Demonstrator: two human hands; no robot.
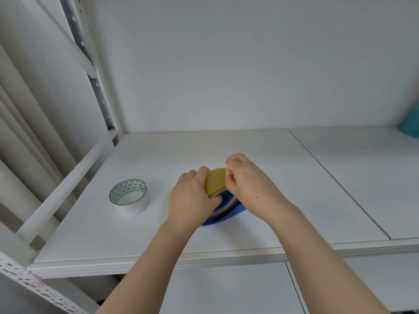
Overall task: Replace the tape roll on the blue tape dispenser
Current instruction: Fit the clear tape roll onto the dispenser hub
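White shelving fills the view: a plain white back wall, a perforated metal upright [90, 64] at the far left corner, and a flat white shelf [260, 159] that carries everything, with a thin seam running across its right part. A teal thing [410, 123] shows at the right edge, cut off by the frame, too little of it visible to say what it is.

Near the middle of the shelf lies the blue dispenser [229, 211], its pointed base resting on the board. A yellowish tape roll [215, 182] stands on edge at the dispenser, its lower part hidden behind the hands, so whether it sits fully in the dispenser cannot be told.

The left hand [192, 198] is on the left of the dispenser, its fingers [201, 172] curled together and pressed against the left side of the yellowish roll. The right hand [249, 180] is on the right of the dispenser, its fingers bent and pinched at the upper right rim of the same roll. Both bare forearms reach in from the bottom of the view.

Left of the dispenser, well apart from it, a white tape roll [129, 197] lies flat on the shelf, its inner core printed with small green triangles. Neither hand touches it.
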